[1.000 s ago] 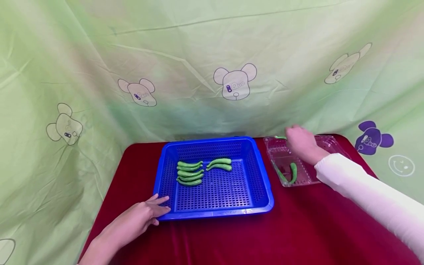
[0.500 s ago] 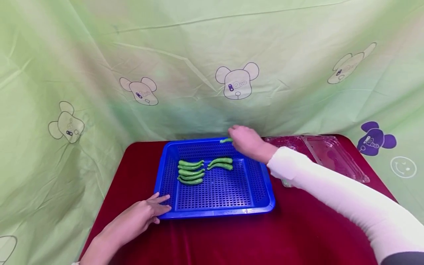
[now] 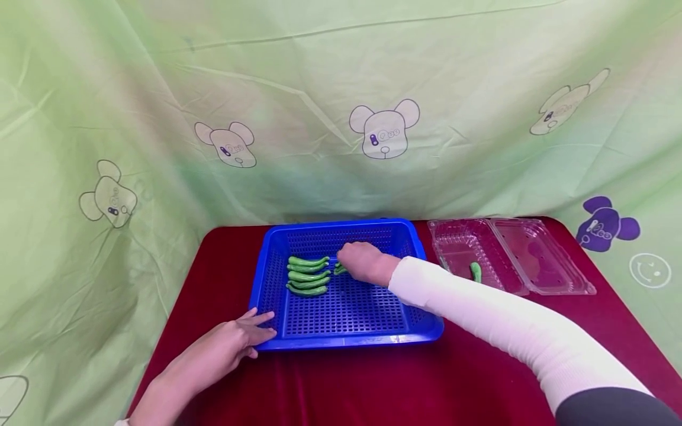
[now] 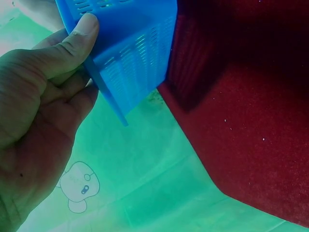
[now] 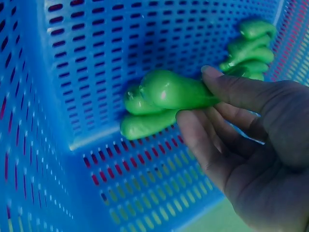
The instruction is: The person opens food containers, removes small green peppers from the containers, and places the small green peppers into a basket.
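My right hand [image 3: 366,261] is inside the blue perforated basket [image 3: 346,342]. In the right wrist view its thumb and fingers pinch the narrow end of a glossy, curved green vegetable [image 5: 176,92]. That piece lies over two similar vegetables [image 5: 145,126], which my hand mostly hides in the head view. Several more green vegetables [image 3: 308,277] lie in a row to the left, on the basket floor. At the basket's near left corner, my left hand [image 3: 237,338] grips the rim. The left wrist view shows its thumb [image 4: 82,36] over the rim and the other fingers below.
To the right of the basket, a clear plastic clamshell box [image 3: 463,234] lies with its lid [image 3: 543,254] folded back. At least one green vegetable [image 3: 476,271] is in it, partly behind my right sleeve. A dark red cloth [image 3: 373,384] covers the table; printed green fabric [image 3: 298,71] hangs behind.
My right hand has moved left from the clear box, over the basket's far rim and down into the basket, carrying a green vegetable. My left hand stays on the basket's corner.
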Available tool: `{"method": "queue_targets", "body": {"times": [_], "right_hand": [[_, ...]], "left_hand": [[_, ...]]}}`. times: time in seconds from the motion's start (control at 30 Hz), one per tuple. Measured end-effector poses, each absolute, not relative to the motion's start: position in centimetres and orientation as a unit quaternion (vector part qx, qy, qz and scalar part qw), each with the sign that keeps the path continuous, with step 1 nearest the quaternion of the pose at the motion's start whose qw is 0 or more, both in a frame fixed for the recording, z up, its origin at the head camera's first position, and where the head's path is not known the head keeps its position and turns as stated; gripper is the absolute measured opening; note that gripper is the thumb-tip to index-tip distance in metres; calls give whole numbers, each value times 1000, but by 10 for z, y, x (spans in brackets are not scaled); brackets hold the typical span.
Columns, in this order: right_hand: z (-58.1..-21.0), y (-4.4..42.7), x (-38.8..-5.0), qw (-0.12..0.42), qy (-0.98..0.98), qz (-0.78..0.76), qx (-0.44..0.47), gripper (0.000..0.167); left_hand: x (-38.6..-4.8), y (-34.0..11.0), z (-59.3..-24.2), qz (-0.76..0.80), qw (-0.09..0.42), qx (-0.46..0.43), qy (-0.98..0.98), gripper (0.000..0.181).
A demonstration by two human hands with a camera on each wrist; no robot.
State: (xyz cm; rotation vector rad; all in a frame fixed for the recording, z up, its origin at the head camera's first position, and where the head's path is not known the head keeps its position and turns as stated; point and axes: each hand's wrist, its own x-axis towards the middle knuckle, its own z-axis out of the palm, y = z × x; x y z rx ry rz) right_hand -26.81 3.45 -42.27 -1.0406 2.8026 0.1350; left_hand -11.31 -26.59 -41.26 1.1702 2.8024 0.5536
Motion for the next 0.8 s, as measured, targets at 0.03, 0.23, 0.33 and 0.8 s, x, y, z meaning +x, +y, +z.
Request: {"method": "queue_targets", "body": {"times": [0.03,0.23,0.33,0.8], "right_hand": [[-426,33,-268,76,935,43,-343,20],[-443,33,-270,67,937,53,-339,16],[-448,34,-271,47,936,55,-345,14],[-441,36,-284,78,939,48,-333,25]], "left_hand": [[-113,-266,-412,179,28,378,908,50],[-114,-266,-412,179,34,375,909,50],[-114,-265,-412,178,33,376,909,49],[-112,-266,-415,174,32,374,910,45]]}}
